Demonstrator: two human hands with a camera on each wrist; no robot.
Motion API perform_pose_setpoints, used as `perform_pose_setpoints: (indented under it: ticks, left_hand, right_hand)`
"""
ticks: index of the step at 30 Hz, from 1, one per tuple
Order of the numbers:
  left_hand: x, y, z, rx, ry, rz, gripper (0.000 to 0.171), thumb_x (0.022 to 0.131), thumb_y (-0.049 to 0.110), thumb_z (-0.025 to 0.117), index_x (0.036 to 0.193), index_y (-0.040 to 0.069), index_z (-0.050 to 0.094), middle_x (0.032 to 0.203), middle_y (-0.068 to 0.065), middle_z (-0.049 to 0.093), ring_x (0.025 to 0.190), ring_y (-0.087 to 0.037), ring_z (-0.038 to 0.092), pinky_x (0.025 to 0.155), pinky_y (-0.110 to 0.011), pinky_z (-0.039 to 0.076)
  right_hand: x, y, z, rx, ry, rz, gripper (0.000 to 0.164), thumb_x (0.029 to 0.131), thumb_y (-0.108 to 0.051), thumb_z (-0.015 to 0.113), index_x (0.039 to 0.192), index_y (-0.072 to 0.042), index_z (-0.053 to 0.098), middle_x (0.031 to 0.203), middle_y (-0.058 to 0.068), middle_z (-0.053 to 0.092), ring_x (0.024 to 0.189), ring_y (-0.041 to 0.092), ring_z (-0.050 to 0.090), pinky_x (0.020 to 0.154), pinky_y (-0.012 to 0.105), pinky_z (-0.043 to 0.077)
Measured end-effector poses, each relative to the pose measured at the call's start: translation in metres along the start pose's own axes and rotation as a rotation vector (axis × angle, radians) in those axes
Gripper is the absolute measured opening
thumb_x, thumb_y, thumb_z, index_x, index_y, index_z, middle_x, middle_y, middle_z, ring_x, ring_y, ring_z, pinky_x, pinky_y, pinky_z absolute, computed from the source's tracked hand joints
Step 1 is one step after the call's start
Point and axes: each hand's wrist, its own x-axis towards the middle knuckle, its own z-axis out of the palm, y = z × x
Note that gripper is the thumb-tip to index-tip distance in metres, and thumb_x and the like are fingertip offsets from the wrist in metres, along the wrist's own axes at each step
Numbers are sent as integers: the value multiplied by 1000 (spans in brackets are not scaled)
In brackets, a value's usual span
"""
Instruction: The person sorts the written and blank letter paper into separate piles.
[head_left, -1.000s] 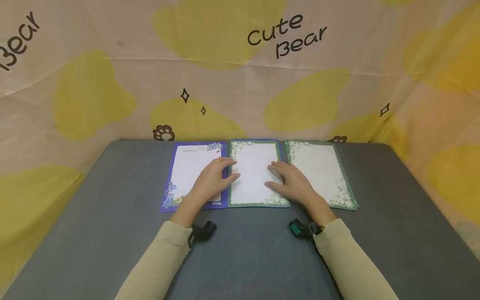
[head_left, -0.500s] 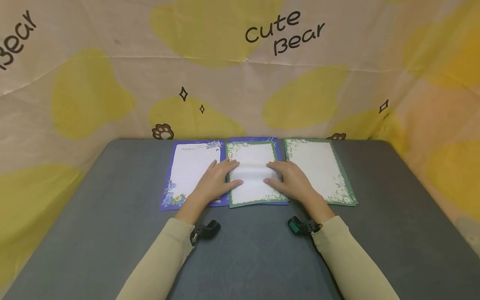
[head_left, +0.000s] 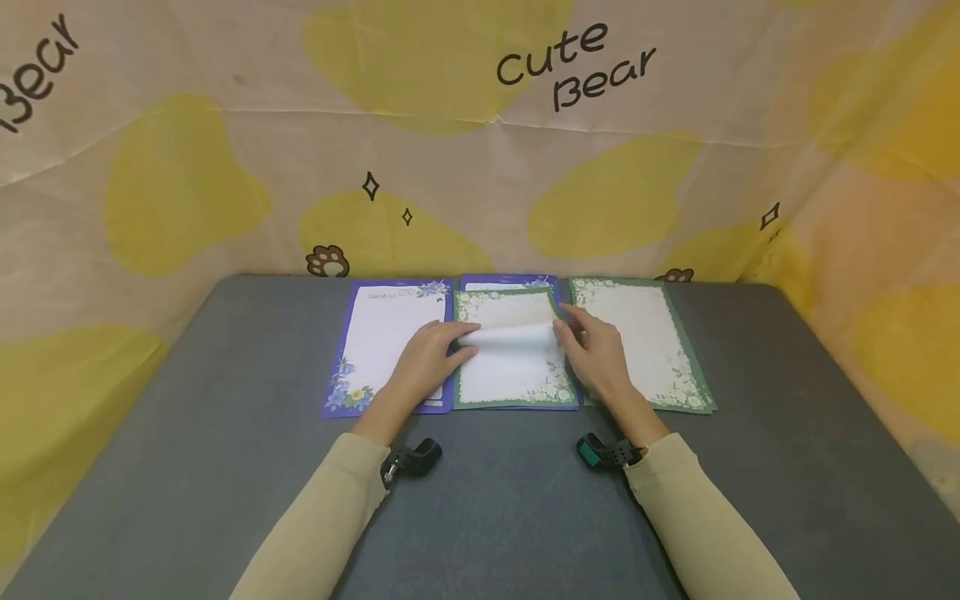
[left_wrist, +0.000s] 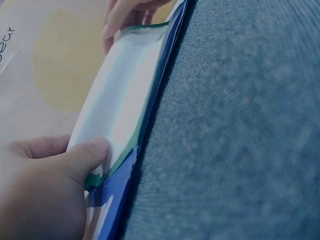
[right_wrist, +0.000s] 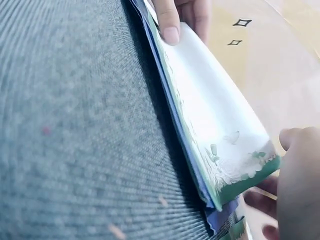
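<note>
A white sheet of letter paper [head_left: 512, 367] with a green floral border lies in the middle, arched up in a ridge across its width. My left hand [head_left: 426, 357] pinches its left edge; in the left wrist view the thumb [left_wrist: 90, 155] lies on the sheet's face, with fingers behind. At the opposite edge is my right hand [head_left: 597, 350], fingers bent; the right wrist view shows the green-edged end between thumb and fingers [right_wrist: 262, 200]. Beneath lies blue-bordered paper [head_left: 510, 281], showing along the top and right.
Left of the middle stack lies blue-bordered lined paper [head_left: 382, 333] with flower corners, partly covered by my left hand. More green-bordered paper [head_left: 648, 350] lies at right, close to my right hand. The dark grey table [head_left: 480, 500] ends at a patterned cloth backdrop [head_left: 480, 167].
The green-bordered sheet has gone from flat to arched and slid slightly toward me, exposing blue paper behind it. My right hand has shifted outward and up along the sheet's right edge.
</note>
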Motion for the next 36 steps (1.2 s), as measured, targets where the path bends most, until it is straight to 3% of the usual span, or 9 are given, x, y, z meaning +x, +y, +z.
perform_pose_setpoints:
  ticks: [6,9,16,19,24,26,29,32,36]
  left_hand:
    - [-1,3,-2,-25,-5,22,40,95,25,71,134,16,67,137,-5,67,131,-27,61,114,-46,45]
    - [-2,3,-3,-23,-21,32,47,93,28,73,137,14,65,146,-6,60,137,-27,56,117,-47,42]
    - [0,2,-4,-62,24,-85,64,95,47,68,149,17,52,159,-12,44,147,-33,43,122,-51,34]
    - [0,4,-5,-104,31,-129,63,97,49,63,151,21,49,157,-11,47,146,-33,44,123,-51,33]
    - [1,8,-7,-77,36,-160,62,99,55,56,151,22,49,149,-13,57,142,-34,50,124,-55,28]
    - [2,11,-7,-119,49,-176,60,100,54,55,151,22,50,144,-14,61,137,-34,55,121,-56,33]
    - [3,13,-8,-288,90,-184,52,101,44,58,148,22,53,134,-14,68,127,-33,63,112,-53,46]
    - [4,16,-8,-434,151,-144,45,100,31,64,143,18,59,126,-14,71,116,-31,68,102,-47,55]
    - [6,22,-8,-477,223,-112,42,96,21,70,138,16,63,103,-13,75,88,-23,70,77,-30,59]
  right_hand:
    - [-1,-2,2,213,10,89,31,100,-22,63,128,-11,70,123,14,73,76,15,64,65,24,48]
    - [-1,-4,2,331,24,118,32,98,-15,67,129,-9,70,134,12,68,82,5,69,61,14,49]
    - [1,-9,-1,502,46,187,34,97,-13,67,131,-8,68,140,11,64,108,20,73,73,13,57]
    - [1,-10,-2,539,63,199,34,97,-12,68,131,-8,68,139,11,65,110,14,72,77,12,57]
    - [2,-12,-5,581,81,202,35,96,-12,69,130,-6,68,139,12,65,104,1,70,79,11,55]
    - [3,-13,-8,589,84,203,36,96,-13,70,130,-6,68,139,12,65,103,0,70,79,11,55]
    - [4,-15,-15,587,88,194,36,96,-15,70,131,-7,68,140,12,64,103,-2,69,76,11,53]
    - [5,-17,-23,562,86,161,37,97,-16,69,132,-7,67,141,13,64,101,-4,69,74,10,52]
    - [6,-17,-32,523,68,127,37,96,-17,70,132,-8,67,141,13,64,82,-6,69,64,10,48]
